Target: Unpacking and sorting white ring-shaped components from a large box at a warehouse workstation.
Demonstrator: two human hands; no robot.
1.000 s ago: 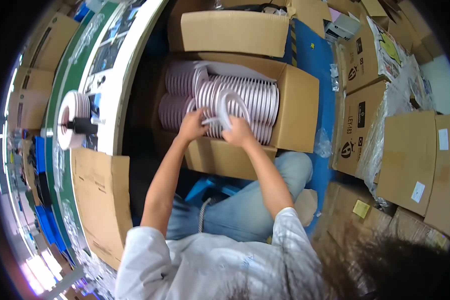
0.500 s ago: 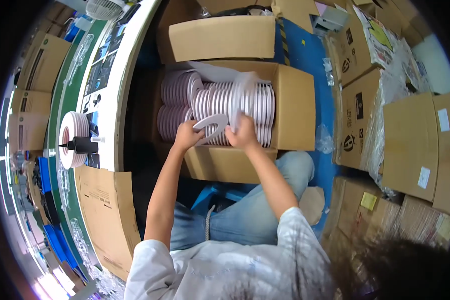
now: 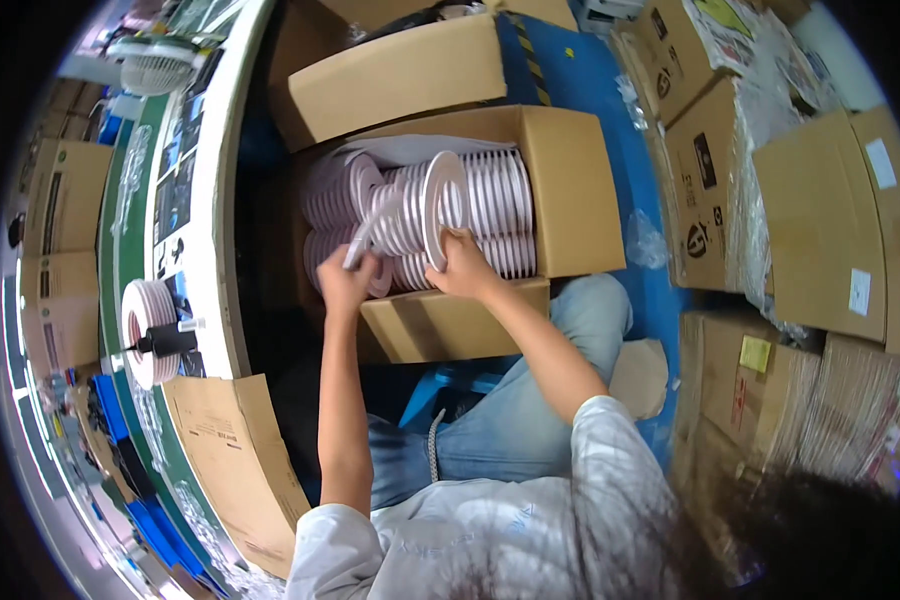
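Observation:
Both hands are over an open cardboard box [image 3: 575, 190] packed with rows of thin white rings [image 3: 495, 195] standing on edge. My right hand [image 3: 462, 268] is closed on the lower edge of a white ring [image 3: 436, 205], held upright above the rows. To its left, my left hand [image 3: 345, 280] is closed on another white ring [image 3: 382, 222], tilted and partly smeared by motion. Part of its outline blends into the rings behind it. Pale wrapping sheet [image 3: 410, 150] lines the far side of the box.
A second open carton [image 3: 400, 80] stands just beyond. On the left, a white table edge [image 3: 225, 200] carries a stack of rings [image 3: 148, 320] with a black bottle [image 3: 165, 340] by it. Stacked cartons [image 3: 710, 190] line the right, and crumpled clear plastic [image 3: 646, 240] lies on the blue floor.
The ring in my left hand has swung from nearly flat to tilted, and that hand has moved left. My right hand now shows a clear upright ring where a blur was. The view has turned slightly.

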